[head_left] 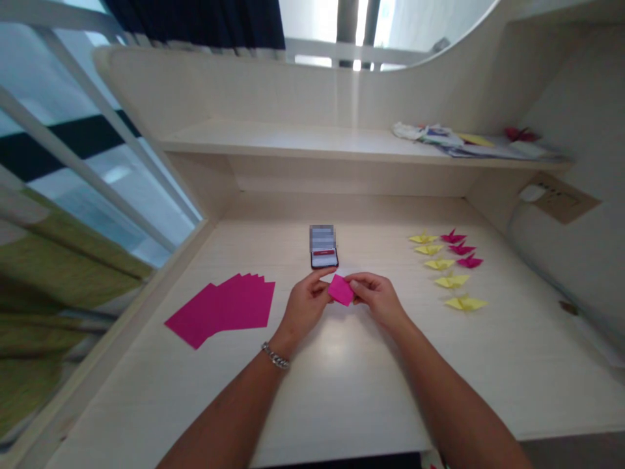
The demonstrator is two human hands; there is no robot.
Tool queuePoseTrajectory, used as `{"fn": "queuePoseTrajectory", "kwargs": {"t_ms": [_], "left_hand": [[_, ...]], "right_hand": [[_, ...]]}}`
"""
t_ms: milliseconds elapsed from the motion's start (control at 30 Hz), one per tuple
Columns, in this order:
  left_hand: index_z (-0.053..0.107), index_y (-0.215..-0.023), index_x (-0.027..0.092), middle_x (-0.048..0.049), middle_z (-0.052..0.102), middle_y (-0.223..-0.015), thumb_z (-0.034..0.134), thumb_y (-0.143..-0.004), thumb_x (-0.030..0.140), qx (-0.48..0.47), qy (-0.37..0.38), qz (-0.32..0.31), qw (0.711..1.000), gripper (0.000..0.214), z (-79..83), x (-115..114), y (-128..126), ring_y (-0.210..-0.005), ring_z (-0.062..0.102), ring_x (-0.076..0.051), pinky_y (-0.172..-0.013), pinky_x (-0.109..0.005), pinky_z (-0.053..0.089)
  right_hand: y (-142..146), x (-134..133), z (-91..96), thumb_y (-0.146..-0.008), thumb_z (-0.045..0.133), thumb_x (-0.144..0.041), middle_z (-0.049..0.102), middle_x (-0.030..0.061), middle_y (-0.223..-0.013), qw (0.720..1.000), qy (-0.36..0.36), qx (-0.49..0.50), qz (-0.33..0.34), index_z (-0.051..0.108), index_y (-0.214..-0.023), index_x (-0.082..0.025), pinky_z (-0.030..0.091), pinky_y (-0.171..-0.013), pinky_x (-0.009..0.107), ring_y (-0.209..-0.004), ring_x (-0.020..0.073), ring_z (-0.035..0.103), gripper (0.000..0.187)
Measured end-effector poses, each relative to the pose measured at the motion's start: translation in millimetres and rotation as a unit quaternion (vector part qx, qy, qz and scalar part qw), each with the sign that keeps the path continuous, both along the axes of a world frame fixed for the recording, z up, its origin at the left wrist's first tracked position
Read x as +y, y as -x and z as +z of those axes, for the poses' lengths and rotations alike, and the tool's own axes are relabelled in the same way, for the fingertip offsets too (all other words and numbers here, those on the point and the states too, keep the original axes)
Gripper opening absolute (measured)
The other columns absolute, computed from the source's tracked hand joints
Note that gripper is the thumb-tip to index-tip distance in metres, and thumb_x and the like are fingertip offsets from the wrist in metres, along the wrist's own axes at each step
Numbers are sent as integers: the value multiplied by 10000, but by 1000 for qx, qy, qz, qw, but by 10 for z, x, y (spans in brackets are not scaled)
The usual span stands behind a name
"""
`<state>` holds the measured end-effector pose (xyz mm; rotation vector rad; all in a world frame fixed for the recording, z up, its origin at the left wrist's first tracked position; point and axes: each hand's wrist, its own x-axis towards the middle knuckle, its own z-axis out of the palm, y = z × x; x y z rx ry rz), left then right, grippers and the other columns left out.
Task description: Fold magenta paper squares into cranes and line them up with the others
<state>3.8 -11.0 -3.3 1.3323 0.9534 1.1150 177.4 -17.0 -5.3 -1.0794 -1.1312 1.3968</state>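
A small folded square of pink paper (341, 290) is held up between both hands over the middle of the desk. My left hand (307, 299) pinches its left corner, with the index finger stretched toward the phone. On the opposite side, my right hand (378, 294) grips the right corner between thumb and fingers. Just beyond the hands lies a phone (324, 258) with its screen lit. Fanned sheets of pink paper (224, 306) rest to the left. Over on the right stand several yellow paper cranes (452, 281) in a column, beside three pink paper cranes (461, 249).
A shelf (293, 140) runs across the back, bearing papers and plastic (439, 135) at its right end. Below it on the right wall is a socket plate (564, 197) with a plugged-in cable. White bed rails (92, 150) border the desk on the left.
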Motion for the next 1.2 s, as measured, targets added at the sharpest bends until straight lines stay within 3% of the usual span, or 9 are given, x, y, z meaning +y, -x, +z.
{"fn": "queuePoseTrajectory", "kwargs": {"t_ms": [233, 367, 467, 733, 1000, 1200], "left_hand": [[717, -952, 183, -79, 708, -961, 647, -694, 138, 57, -60, 21, 996, 271, 11, -13, 8, -846, 660, -193, -774, -308, 523], [738, -845, 201, -65, 705, -921, 616, -671, 88, 92, -102, 28, 990, 241, 60, -30, 16, -846, 650, -190, -750, -292, 521], [741, -814, 208, -55, 707, -880, 614, -664, 73, 119, -118, 23, 986, 238, 83, -39, 20, -810, 647, -183, -727, -283, 514], [714, -784, 184, -33, 705, -760, 623, -697, 121, 128, -68, 58, 988, 141, 60, -62, 3, -692, 630, -163, -671, -271, 497], [649, -808, 162, -21, 663, -749, 559, -725, 93, 110, -75, 91, 987, 141, 77, -94, -87, -677, 590, -136, -617, -231, 455], [628, -788, 153, -12, 634, -726, 566, -723, 109, 77, -69, 50, 993, 99, 29, -46, -69, -654, 564, -127, -601, -222, 448]], "right_hand": [[9, -34, 25, -710, 692, -424, 676, 24, -746, 999, -3, 5, 48, 684, -903, -182, 485, -575, 265, -610, 135, 592, 310], [32, -30, 14, -672, 725, -428, 634, -10, -601, 999, 24, 6, 35, 648, -857, -177, 465, -536, 254, -518, 120, 561, 321], [38, -28, 13, -645, 744, -442, 640, -1, -610, 999, 33, 3, 31, 651, -782, -162, 464, -541, 254, -522, 119, 565, 326], [30, -26, -18, -668, 729, -470, 651, 17, -619, 996, 55, 28, 63, 689, -794, -142, 446, -549, 235, -524, 99, 558, 353], [134, -31, -23, -641, 732, -492, 614, 2, -580, 999, 42, 15, 7, 665, -712, -150, 433, -510, 229, -498, 94, 519, 356], [151, -44, 18, -624, 733, -503, 598, -5, -572, 999, 38, -6, -8, 649, -681, -158, 428, -491, 230, -496, 98, 503, 359]]}}
